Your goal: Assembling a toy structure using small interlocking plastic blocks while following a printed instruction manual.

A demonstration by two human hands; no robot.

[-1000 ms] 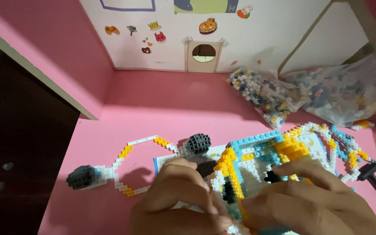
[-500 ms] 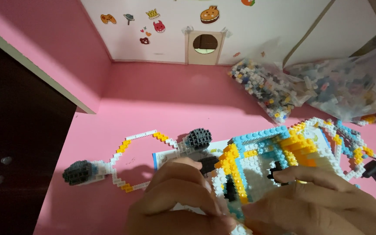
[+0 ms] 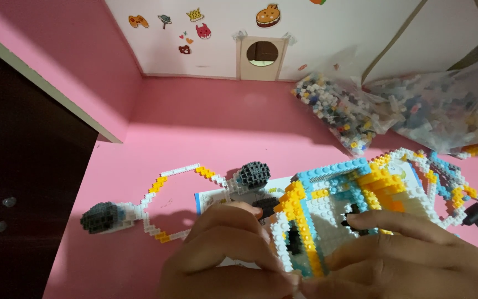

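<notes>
Compared with half a second earlier, little had changed. The left hand and right hand remained curled around the brick model, fingers gripping it low on the pink table.

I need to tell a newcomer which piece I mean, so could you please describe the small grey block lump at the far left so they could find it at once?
Start from the pink tabletop and the brick model under both hands. A thin white and yellow brick chain runs left from it. The dark grey lump caps its far left end, unlike the second grey lump beside the model.
</notes>
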